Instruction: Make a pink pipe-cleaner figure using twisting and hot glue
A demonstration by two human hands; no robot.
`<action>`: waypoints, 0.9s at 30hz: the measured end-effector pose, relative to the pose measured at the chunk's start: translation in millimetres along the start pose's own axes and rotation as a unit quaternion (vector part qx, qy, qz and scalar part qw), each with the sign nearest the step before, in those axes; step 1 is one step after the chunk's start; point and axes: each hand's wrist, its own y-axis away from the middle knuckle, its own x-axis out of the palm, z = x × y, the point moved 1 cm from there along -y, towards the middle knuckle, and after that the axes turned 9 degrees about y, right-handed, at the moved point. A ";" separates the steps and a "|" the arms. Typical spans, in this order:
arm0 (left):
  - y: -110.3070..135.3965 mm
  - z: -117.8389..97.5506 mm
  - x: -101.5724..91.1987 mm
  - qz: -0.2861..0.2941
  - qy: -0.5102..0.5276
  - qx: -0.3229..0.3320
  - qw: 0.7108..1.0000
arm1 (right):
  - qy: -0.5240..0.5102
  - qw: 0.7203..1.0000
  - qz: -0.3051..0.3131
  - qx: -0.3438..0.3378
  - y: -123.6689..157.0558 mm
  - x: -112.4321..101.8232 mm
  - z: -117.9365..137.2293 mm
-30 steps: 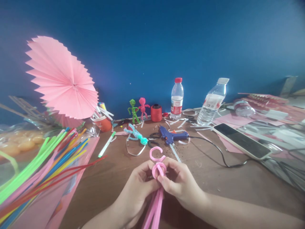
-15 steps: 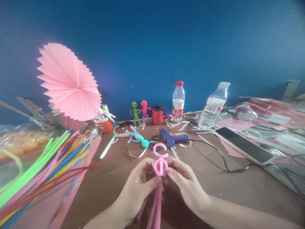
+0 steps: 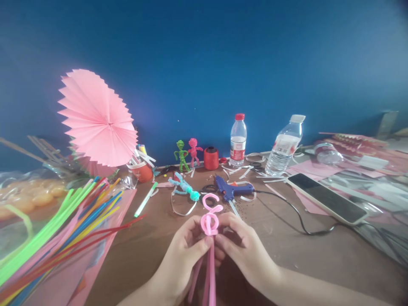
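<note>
Both my hands pinch a pink pipe cleaner (image 3: 209, 221) low in the middle of the view. My left hand (image 3: 183, 255) grips it from the left, fingers curled round its coiled loop. From the right, my right hand (image 3: 244, 248) holds the same loop with closed fingers. A free curled end rises above the coil, and several straight pink strands hang down between my wrists. Beyond my hands on the brown table (image 3: 153, 238) lie a light-blue pipe-cleaner figure (image 3: 185, 187) and a blue glue gun (image 3: 232, 189).
A pile of coloured pipe cleaners (image 3: 63, 229) lies at left under a pink paper fan (image 3: 98, 121). Green and pink figures (image 3: 186, 153), a red thread spool (image 3: 211, 158) and two water bottles (image 3: 237, 140) stand by the blue wall. A phone (image 3: 325, 197) lies at right.
The view has tilted up a little, so everything sits lower and slightly right. My fingers have turned the pink coil, and its loop now looks tighter.
</note>
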 end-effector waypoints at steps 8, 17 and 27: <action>-1.0 0.8 4.1 -0.028 0.005 0.029 0.999 | 0.238 0.960 -0.001 -0.151 -0.9 -8.8 8.1; -2.0 2.6 -1.1 -0.032 0.021 0.017 0.999 | 0.305 0.916 -0.029 -0.257 0.6 -9.2 12.0; -4.1 3.6 -9.9 0.007 0.126 -0.016 0.992 | 0.372 0.868 -0.081 -0.320 4.0 -8.4 14.1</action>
